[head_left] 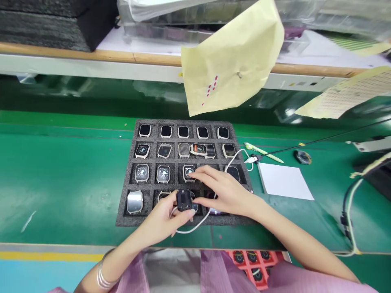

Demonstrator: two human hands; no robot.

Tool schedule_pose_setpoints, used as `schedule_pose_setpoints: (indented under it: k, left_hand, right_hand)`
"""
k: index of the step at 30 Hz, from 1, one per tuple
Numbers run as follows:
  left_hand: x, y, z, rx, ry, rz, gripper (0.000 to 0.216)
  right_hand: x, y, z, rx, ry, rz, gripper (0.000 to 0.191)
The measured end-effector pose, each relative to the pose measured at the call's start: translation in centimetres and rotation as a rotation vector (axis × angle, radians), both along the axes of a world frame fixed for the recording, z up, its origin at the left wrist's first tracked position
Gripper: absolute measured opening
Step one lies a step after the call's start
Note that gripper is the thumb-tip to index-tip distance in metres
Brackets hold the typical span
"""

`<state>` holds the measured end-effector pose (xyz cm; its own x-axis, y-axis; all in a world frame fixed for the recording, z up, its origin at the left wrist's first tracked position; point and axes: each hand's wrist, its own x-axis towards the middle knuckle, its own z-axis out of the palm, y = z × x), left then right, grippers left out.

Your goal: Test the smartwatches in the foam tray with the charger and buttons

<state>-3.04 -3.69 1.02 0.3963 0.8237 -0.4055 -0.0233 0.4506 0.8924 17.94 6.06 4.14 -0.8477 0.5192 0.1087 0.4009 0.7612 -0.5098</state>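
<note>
While the left hand (163,221) pinches a small black block (184,200) between thumb and fingertips, closed firmly on it, the block sits just above the front row of a foam tray (131,221), screen side up.

- White cable (195,227) leaves the block, loops over the tray's front edge, passes under the right hand (227,193) and comes out at the tray's right side, ending at a plug near the pen (264,152).
- Right hand lies over the tray's lower right part, fingers stretched out and apart, gripping nothing. Its fingertips reach a lit watch (188,171) in the third row; whether they touch it, cannot tell. Its thumb is just beside the block.
- Tray: dark foam, rows of square pockets, most holding watch bodies. Back row screens dark. An orange watch (199,149) lies tilted across two pockets in the second row. A silver watch back (135,202) fills the front-left pocket.
- Tray rests on a green belt (61,183). A white sheet (284,181) lies to the right of the tray, the pen just behind it, a small dark part (302,156) farther right.
- Yellow paper (232,57) hangs above the tray's far edge.
- Red tray (253,260) with round dark parts shows below the belt's near edge.
- Silver bangles (102,276) on the left wrist.
</note>
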Motion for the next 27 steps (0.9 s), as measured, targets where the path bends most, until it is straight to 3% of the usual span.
schedule_pose_setpoints:
  k: [4,7,11,14,20,24,27]
  left_hand:
    - [-0.1,-0.1,-0.3,0.006,-0.003,0.028,0.032]
    - [-0.1,-0.1,-0.3,0.01,-0.007,0.04,0.028]
    - [-0.1,-0.2,-0.4,0.023,0.0,0.035,0.025]
    - [-0.2,-0.2,-0.4,0.03,-0.003,0.031,0.024]
    - [-0.3,-0.2,-0.4,0.013,0.001,0.01,0.024]
    - [-0.4,-0.3,-0.3,-0.009,-0.004,0.008,0.027]
    - [-0.4,-0.4,-0.1,-0.01,-0.012,0.01,0.027]
  right_hand:
    - [-0.5,3.0,0.5,-0.02,0.087,-0.065,0.045]
    - [-0.8,5.7,-0.1,0.078,0.002,-0.244,0.045]
    - [-1.2,7.3,-1.4,0.101,-0.099,-0.254,0.04]
    - [-0.5,6.8,-1.2,0.086,-0.075,-0.229,0.038]
    - [2.3,4.2,1.0,0.013,-0.114,-0.001,0.039]
    - [3.6,2.3,1.0,0.052,-0.14,-0.076,0.057]
    - [4.7,1.5,0.5,0.081,-0.145,-0.159,0.042]
